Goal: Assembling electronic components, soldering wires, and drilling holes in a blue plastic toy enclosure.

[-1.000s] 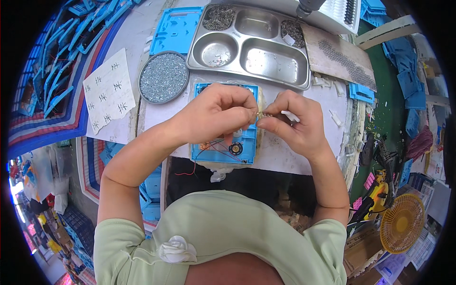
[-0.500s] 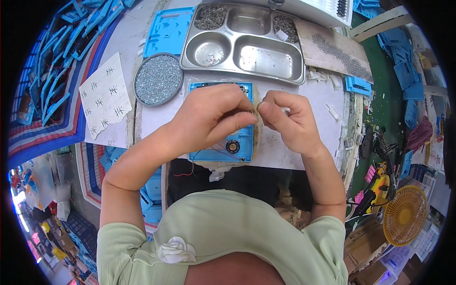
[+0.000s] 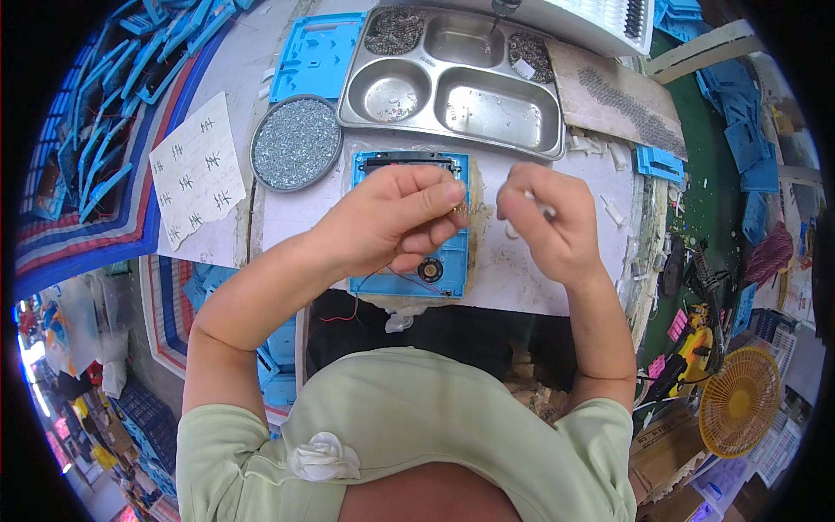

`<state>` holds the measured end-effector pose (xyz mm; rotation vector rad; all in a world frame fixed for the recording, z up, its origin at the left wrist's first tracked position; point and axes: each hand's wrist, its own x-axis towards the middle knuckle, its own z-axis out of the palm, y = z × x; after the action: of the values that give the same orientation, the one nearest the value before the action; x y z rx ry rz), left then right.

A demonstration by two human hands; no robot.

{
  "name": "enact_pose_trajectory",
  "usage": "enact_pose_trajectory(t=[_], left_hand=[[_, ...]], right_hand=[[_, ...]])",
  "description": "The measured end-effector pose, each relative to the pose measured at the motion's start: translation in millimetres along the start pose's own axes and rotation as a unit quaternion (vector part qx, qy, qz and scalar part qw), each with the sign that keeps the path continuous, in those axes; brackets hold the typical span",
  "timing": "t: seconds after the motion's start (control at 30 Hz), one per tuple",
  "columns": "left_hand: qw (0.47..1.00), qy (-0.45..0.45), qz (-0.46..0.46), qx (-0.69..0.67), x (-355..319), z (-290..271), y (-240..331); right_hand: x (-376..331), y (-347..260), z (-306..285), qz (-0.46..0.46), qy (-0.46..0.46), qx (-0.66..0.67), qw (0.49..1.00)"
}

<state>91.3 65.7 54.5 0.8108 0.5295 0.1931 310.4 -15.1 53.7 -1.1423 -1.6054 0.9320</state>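
Note:
My left hand (image 3: 396, 217) is closed in a pinch on a small tangle of thin metal springs (image 3: 470, 209), which pokes out past the thumb and forefinger. A short gap separates it from my right hand (image 3: 550, 222), whose fingers are curled round a small white piece (image 3: 546, 210) that shows only in part. Beneath my left hand lies a blue plastic housing (image 3: 365, 284) with a round black speaker (image 3: 430, 270) and thin red wires. My left hand and wrist hide much of the housing's middle.
Beyond my hands is a steel compartment tray (image 3: 432, 71) with small metal parts in some wells. A round dish (image 3: 296, 185) of short metal pieces stands left, by a paper sheet (image 3: 198, 170). Blue panels (image 3: 317, 52) lie behind; a board (image 3: 609, 91) carries rows of small parts.
My hands have come apart; the right moved right, away from the left. The left has turned, so its thumb and the springs show. The view has shifted slightly.

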Motion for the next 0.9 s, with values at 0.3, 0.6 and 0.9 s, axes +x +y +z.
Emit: enact_pose_trajectory(t=[0.3, 0.6, 0.9], left_hand=[[0.953, 0.076, 0.162, 0.243, -5.8, 4.3, -5.7], [0.996, -0.004, 0.024, 0.083, -6.1, 1.6, 1.1], [0.993, -0.079, -0.054, -0.068, -4.4, 3.6, 0.2]], right_hand=[[2.5, 4.7, 15.0, 0.142, -0.028, 0.190, 0.971], [2.7, 8.3, 4.8, 0.045, -0.085, 0.150, 0.984], [7.9, 4.5, -2.6, -0.025, -0.118, 0.119, 0.986]])
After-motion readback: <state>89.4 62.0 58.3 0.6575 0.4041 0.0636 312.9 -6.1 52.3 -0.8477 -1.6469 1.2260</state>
